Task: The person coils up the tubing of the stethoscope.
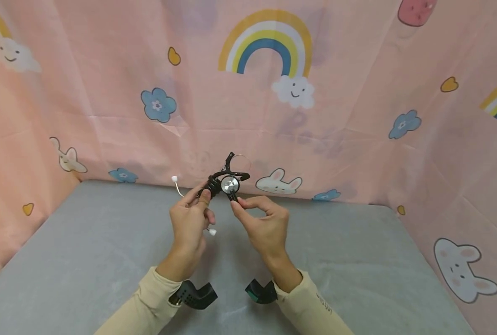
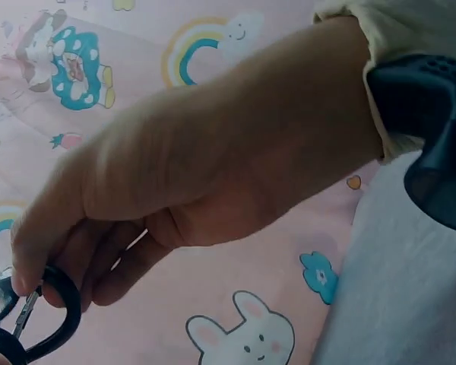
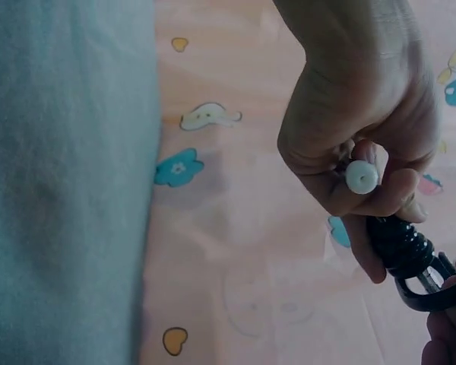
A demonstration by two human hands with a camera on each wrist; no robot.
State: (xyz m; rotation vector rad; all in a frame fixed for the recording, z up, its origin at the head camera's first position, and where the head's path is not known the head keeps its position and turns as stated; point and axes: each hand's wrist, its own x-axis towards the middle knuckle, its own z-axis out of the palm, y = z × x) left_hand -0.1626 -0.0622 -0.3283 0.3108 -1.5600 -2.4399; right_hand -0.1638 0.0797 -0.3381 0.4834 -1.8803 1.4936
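Observation:
A stethoscope with its black tubing (image 1: pixel 212 186) wound into a tight bundle is held up in front of me, between both hands. My left hand (image 1: pixel 190 223) grips the wound bundle, thumb on top. Thumb and fingertips of my right hand (image 1: pixel 267 225) pinch the black tube just below the round silver chest piece (image 1: pixel 230 184). One white ear tip (image 1: pixel 174 178) sticks out past the left hand; the other ear tip (image 3: pixel 362 177) shows against the left palm in the right wrist view. A black loop (image 2: pixel 72 319) bends around the right fingertips in the left wrist view.
Below the hands spreads a grey-covered table (image 1: pixel 106 260). A pink curtain (image 1: pixel 345 56) printed with rainbows, flowers and rabbits stands behind it and along both sides. Black devices (image 1: pixel 196 295) are strapped at both wrists over beige sleeves (image 1: pixel 137 302).

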